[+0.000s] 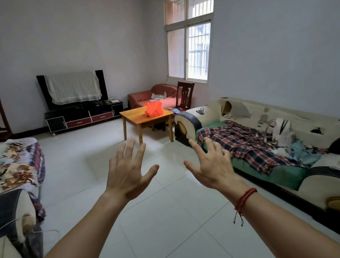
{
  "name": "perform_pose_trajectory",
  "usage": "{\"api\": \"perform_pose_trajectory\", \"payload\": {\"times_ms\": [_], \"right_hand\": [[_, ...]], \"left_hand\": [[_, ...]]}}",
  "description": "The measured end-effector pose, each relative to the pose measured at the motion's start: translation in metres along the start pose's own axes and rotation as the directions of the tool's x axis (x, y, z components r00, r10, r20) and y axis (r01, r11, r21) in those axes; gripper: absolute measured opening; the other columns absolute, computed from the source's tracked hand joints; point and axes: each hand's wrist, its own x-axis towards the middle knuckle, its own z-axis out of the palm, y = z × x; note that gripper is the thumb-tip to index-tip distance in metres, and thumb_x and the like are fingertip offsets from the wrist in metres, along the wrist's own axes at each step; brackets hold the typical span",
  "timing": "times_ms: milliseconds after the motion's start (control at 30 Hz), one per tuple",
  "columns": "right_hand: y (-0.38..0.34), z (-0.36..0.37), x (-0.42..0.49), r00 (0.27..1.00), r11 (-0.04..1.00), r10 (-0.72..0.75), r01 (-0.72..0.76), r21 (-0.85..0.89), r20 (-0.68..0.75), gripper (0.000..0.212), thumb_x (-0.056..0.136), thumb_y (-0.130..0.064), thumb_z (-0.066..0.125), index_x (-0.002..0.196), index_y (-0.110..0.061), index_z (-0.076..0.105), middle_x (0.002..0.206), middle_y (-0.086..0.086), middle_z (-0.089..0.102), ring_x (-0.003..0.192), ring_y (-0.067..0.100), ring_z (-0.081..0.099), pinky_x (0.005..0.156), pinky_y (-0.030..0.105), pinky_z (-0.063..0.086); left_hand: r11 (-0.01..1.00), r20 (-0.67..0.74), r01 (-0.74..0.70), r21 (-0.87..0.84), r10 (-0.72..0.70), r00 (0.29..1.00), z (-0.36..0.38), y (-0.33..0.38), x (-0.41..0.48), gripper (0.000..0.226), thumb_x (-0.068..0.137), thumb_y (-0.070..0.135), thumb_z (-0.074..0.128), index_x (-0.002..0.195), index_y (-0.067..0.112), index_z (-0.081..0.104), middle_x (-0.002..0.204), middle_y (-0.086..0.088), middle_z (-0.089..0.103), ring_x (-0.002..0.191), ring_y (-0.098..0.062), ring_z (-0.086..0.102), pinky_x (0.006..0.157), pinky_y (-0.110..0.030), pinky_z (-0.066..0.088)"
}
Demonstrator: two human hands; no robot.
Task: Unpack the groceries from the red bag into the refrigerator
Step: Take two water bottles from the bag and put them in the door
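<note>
Red bag (153, 109): thin crumpled plastic, on wooden table (142, 116) across the room. Probably soft, light-walled, contents unseen; best lifted by gathered top. Left hand (128, 176), right hand (210, 166): fingers spread, empty, well apart from it.

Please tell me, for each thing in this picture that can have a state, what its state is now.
left hand: open, fingers spread, holds nothing
right hand: open, fingers spread, holds nothing
red bag: standing on the wooden table, not yet touched
television: covered by a white cloth
window: seems shut
long sofa: strewn with a plaid cloth and clothes
refrigerator: not in view
</note>
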Motion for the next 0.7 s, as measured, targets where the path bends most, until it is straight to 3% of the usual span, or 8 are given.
{"api": "perform_pose_trajectory", "payload": {"times_ms": [200, 500, 700], "right_hand": [[-0.005, 0.045, 0.109, 1.0, 1.0, -0.003, 0.003, -0.031, 0.005, 0.072, 0.096, -0.069, 0.035, 0.159, -0.039, 0.015, 0.164, 0.014, 0.021, 0.146, 0.035, 0.026, 0.112, 0.053, 0.03], [-0.006, 0.107, 0.248, 0.997, 0.998, 0.04, -0.036, -0.057, 0.069, 0.072, 0.097, -0.068, 0.034, 0.16, -0.038, 0.015, 0.164, 0.014, 0.021, 0.146, 0.034, 0.025, 0.113, 0.052, 0.029], [0.016, 0.147, 0.328, 0.996, 0.998, 0.056, -0.053, -0.04, 0.076, 0.071, 0.098, -0.066, 0.035, 0.16, -0.037, 0.018, 0.164, 0.014, 0.023, 0.147, 0.034, 0.026, 0.114, 0.052, 0.029]], "left_hand": [[0.999, 0.017, 0.029, -0.034, -0.028, 0.999, 0.054, -0.047, 0.087, 0.085, 0.084, 0.073, 0.023, 0.149, 0.021, 0.037, 0.158, -0.01, 0.031, 0.147, -0.033, 0.024, 0.108, -0.052, 0.034], [0.998, 0.049, -0.011, -0.062, 0.014, 0.999, 0.134, -0.104, 0.215, 0.079, 0.086, 0.068, 0.029, 0.144, 0.018, 0.043, 0.15, -0.012, 0.041, 0.139, -0.032, 0.036, 0.103, -0.05, 0.04], [0.998, 0.091, 0.0, -0.055, 0.005, 0.996, 0.189, -0.127, 0.287, 0.081, 0.086, 0.07, 0.027, 0.147, 0.019, 0.04, 0.154, -0.011, 0.036, 0.144, -0.031, 0.029, 0.109, -0.051, 0.036]]}}
